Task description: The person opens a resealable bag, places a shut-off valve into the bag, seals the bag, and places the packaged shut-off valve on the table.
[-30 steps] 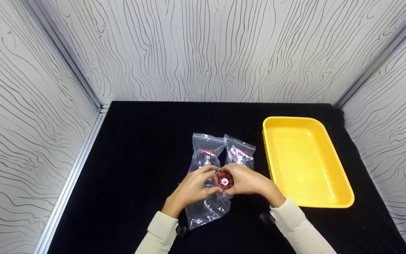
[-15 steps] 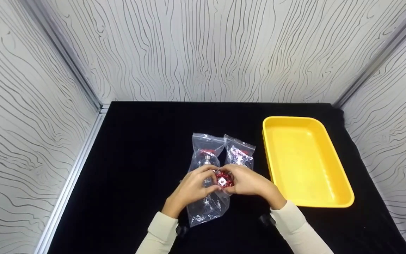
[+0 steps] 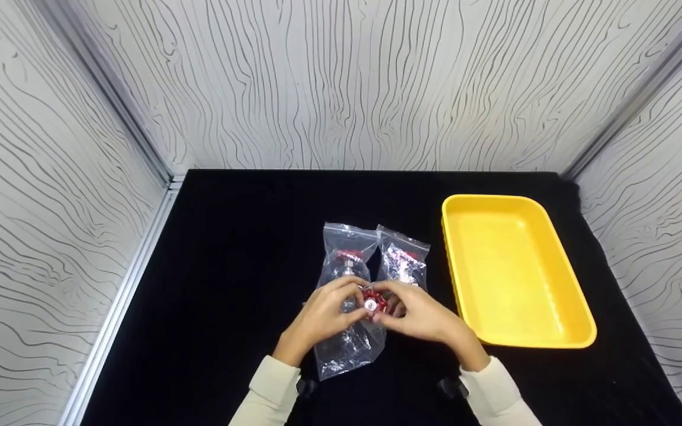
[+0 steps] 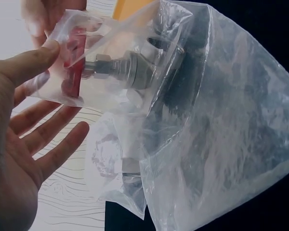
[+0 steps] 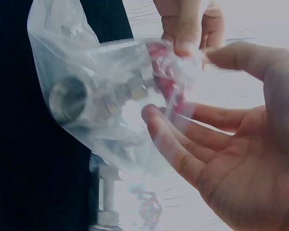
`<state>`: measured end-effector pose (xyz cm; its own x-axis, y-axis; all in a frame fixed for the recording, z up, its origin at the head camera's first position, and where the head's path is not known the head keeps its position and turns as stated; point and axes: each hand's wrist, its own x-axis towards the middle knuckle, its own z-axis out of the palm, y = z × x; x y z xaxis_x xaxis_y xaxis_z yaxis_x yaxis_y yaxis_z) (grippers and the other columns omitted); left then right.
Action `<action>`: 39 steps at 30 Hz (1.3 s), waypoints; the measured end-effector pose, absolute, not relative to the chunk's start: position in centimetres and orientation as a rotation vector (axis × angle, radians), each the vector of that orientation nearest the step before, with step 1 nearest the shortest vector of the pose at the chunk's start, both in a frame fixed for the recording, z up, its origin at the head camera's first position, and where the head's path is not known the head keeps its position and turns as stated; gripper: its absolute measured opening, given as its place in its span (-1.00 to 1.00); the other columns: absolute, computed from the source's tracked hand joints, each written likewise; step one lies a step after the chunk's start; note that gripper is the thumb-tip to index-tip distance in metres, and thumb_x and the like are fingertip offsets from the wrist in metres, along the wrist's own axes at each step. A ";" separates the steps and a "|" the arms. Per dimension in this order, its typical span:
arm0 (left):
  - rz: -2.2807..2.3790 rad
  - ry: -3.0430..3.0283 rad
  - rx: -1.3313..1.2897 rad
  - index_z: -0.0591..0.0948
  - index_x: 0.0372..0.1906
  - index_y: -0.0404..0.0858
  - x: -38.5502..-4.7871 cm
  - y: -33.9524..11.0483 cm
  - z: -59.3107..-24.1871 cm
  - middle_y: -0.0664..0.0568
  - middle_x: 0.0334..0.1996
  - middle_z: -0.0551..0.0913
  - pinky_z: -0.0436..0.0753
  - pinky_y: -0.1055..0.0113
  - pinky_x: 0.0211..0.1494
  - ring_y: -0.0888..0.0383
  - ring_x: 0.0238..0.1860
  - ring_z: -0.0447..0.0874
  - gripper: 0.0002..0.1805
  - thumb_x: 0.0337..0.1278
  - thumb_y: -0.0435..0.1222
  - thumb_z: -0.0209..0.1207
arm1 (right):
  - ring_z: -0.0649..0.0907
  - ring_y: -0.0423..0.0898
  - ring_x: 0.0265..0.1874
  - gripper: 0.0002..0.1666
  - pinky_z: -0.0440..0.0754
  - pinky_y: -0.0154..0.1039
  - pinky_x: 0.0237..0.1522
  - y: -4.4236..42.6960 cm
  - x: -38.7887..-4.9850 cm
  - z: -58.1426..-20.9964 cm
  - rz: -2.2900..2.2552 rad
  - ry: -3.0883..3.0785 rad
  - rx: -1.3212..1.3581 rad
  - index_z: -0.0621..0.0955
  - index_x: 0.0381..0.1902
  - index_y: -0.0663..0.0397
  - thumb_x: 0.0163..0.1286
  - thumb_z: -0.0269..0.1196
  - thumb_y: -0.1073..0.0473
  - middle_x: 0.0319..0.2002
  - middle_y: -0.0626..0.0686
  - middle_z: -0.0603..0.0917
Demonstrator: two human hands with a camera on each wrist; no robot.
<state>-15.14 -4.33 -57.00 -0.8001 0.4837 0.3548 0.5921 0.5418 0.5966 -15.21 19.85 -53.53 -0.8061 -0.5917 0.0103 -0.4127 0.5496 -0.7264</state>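
Observation:
A metal valve (image 4: 132, 72) with a red handwheel (image 3: 375, 300) is inside a clear plastic bag (image 4: 231, 125). In the head view my left hand (image 3: 322, 310) pinches the handwheel's left side through the bag, thumb nearest the hub. My right hand (image 3: 425, 313) curls thumb and fingers around the wheel's right side. The right wrist view shows its fingers (image 5: 183, 159) against the bagged wheel. Beyond the hands, two more bagged valves lie on the black cloth: one bag (image 3: 350, 236) on the left, another bag (image 3: 406, 242) on the right. My hands partly hide both.
A yellow tray (image 3: 510, 272) stands to the right on the black tabletop (image 3: 246, 236). Pale wood-patterned panels (image 3: 341, 89) rise at the back and both sides. A metal rail (image 3: 122, 307) runs along the left edge.
My right hand has shifted slightly on the wheel, its fingers spreading and changing their hold. The wheel has turned and tilted a little leftward. My left hand has stayed nearly still.

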 end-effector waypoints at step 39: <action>-1.522 -2.698 -1.248 0.68 0.28 -0.23 -20.5 -2.6 -56.5 -0.02 0.25 0.74 0.58 0.23 0.49 0.07 0.32 0.68 -0.34 0.19 -0.72 -0.07 | 0.72 -0.05 0.10 -0.32 0.75 0.00 0.17 20.2 -13.8 -56.9 -1.137 2.894 -0.845 0.64 0.24 -0.05 0.10 0.55 0.18 0.16 -0.02 0.74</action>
<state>-20.47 -2.57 -56.55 -0.7039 0.6876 0.1782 0.5080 0.3120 0.8029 -13.84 20.19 -56.90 -0.8594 -0.4423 0.2567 -0.4987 0.6140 -0.6118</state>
